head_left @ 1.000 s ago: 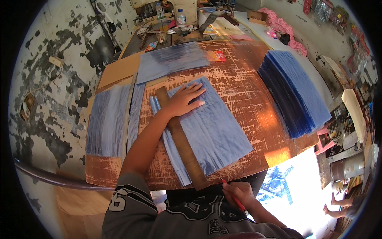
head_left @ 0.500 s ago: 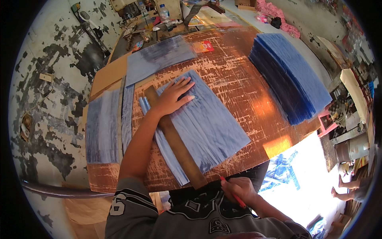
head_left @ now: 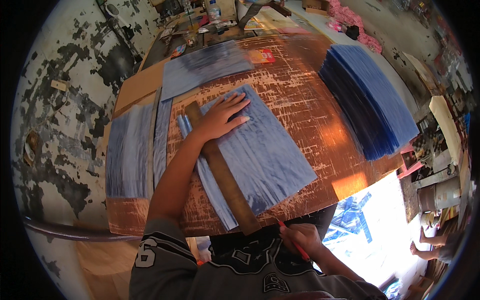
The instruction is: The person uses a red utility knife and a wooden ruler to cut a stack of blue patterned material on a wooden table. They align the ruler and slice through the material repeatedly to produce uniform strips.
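My left hand [head_left: 222, 117] lies flat with fingers apart on a stack of blue, streaked film-like sheets [head_left: 270, 155]. Its heel rests across a long brown straightedge [head_left: 227, 185] that runs slantwise over the sheets toward my body. Left of the straightedge, a narrow strip of the same blue material [head_left: 212, 192] sticks out. Close to the table's front edge, my right hand [head_left: 301, 239] is closed around a slim red craft knife [head_left: 299, 248]. The knife's thin tip points toward the near end of the straightedge, apart from the sheets.
A thick pile of blue sheets [head_left: 385, 100] stands at the right of the scratched brown table [head_left: 295, 95]. More blue sheets [head_left: 205, 67] lie at the back, others [head_left: 127, 155] at the left. Clutter with a plastic bottle [head_left: 214, 12] fills the far side. A person's bare feet [head_left: 425, 245] show lower right.
The whole view has shifted slightly. My left hand stays on the sheets and straightedge; my right hand keeps the knife near the table's front edge.
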Action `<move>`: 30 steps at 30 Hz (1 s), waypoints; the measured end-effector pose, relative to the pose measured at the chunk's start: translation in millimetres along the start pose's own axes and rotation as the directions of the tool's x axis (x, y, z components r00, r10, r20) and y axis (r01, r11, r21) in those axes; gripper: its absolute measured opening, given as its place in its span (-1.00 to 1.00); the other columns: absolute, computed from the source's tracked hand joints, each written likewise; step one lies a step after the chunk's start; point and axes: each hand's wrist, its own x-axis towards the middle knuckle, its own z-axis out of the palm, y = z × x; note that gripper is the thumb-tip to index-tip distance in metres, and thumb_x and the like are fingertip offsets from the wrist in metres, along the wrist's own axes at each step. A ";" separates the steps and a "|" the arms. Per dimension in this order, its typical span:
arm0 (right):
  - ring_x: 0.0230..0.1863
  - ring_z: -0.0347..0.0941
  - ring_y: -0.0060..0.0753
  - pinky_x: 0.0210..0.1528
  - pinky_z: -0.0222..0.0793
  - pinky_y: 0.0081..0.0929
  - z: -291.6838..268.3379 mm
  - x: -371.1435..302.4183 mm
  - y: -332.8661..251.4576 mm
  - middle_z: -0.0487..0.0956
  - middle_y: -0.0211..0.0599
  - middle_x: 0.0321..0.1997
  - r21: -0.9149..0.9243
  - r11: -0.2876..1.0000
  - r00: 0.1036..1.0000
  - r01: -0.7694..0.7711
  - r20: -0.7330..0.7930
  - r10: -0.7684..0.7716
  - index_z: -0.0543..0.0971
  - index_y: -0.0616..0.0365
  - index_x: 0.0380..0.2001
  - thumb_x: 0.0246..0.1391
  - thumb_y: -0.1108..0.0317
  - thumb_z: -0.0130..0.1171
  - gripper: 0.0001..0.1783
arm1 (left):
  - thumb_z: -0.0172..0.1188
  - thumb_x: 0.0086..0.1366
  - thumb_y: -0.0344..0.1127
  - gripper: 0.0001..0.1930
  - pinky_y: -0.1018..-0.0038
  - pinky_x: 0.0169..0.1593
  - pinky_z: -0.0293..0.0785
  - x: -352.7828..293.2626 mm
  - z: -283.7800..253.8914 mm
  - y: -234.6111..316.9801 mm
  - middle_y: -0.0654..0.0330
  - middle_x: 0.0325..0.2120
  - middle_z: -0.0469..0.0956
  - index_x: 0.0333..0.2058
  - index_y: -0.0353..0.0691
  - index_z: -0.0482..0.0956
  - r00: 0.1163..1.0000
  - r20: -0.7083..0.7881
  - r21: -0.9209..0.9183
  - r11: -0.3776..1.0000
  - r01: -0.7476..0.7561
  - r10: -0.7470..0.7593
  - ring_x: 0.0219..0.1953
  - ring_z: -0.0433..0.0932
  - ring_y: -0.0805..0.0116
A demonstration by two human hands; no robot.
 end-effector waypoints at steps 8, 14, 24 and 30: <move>-0.50 0.62 -0.25 -0.51 0.47 -0.29 -10.6 1.6 -4.8 0.67 -0.37 -0.42 -0.008 0.999 0.999 -0.033 -0.021 0.033 0.66 0.13 0.03 0.20 0.37 0.46 -0.66 | 0.13 0.60 0.18 -0.32 -0.09 0.68 -0.17 1.5 8.6 -11.1 0.01 0.61 0.21 0.53 -0.03 0.39 0.999 -0.031 0.006 0.999 -0.031 0.031 0.68 0.03 -0.01; -0.27 0.74 -0.09 -0.20 0.63 -0.25 -30.8 -26.3 -6.3 0.78 -0.17 -0.20 -0.053 0.983 0.938 -0.177 -0.312 0.152 0.67 0.16 -0.06 0.34 0.15 0.43 -0.68 | 0.26 0.59 -0.10 -0.56 0.16 0.47 0.40 -3.7 -2.8 -4.8 -0.07 0.33 0.60 0.29 -0.18 0.67 0.951 -0.307 -0.242 0.970 -0.033 -0.044 0.40 0.55 0.02; -0.54 0.39 -0.65 -0.47 0.31 -0.61 -46.2 27.8 2.2 0.58 -0.35 -0.39 0.105 0.939 0.804 -0.329 -0.490 0.336 0.49 0.23 0.19 0.46 0.23 0.33 -0.58 | 0.07 0.69 0.03 -0.50 0.33 0.19 0.63 -7.5 -68.2 -6.1 0.03 -0.15 0.83 0.04 -0.34 0.76 0.573 -0.652 -0.690 0.702 -0.177 -0.497 0.00 0.80 0.29; -0.59 0.47 -0.57 -0.53 0.30 -0.63 -64.9 71.5 -2.8 0.69 -0.14 -0.31 0.489 0.848 0.779 -0.203 -0.444 0.442 0.44 0.31 0.29 0.50 -0.16 0.14 -0.29 | 0.14 0.65 -0.06 -0.57 0.24 0.25 0.57 -30.2 -112.3 -5.6 0.01 0.05 0.78 0.15 -0.30 0.73 0.736 -0.488 -0.686 0.728 0.009 -0.469 0.09 0.74 0.22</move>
